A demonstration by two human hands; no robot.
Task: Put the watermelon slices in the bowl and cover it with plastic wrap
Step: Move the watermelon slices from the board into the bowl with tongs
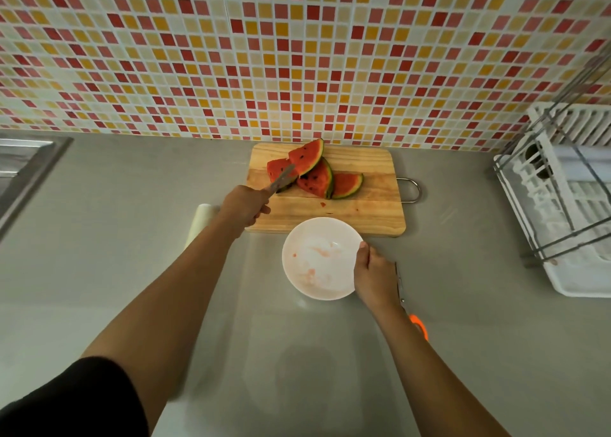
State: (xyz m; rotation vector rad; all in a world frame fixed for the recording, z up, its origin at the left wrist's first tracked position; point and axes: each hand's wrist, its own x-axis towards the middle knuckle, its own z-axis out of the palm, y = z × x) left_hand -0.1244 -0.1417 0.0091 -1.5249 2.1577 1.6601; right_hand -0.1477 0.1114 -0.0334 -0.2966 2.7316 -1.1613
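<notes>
I am closing my left hand (pixel 246 207) around tongs (pixel 281 180), pinching a watermelon slice (pixel 305 156) off the pile on the cutting board (pixel 363 212). My right hand (pixel 375 276) is gripping the empty bowl's (pixel 317 258) rim, steadying it just below the tongs to keep the carry short.

Four watermelon slices (pixel 314 172) lie heaped on one wooden cutting board (pixel 363 212) at the back edge of the desk (pixel 132 238). One white bowl (pixel 317 258) sits just in front of the board. Two hands are in view: the left hand (pixel 244 205) with one knife (pixel 281 179), the right hand (pixel 373 278) on the bowl's rim. One roll of plastic wrap (pixel 200 220), one pair of orange-handled scissors (pixel 416 321) and one dish rack (pixel 568 205) make up the rest.
</notes>
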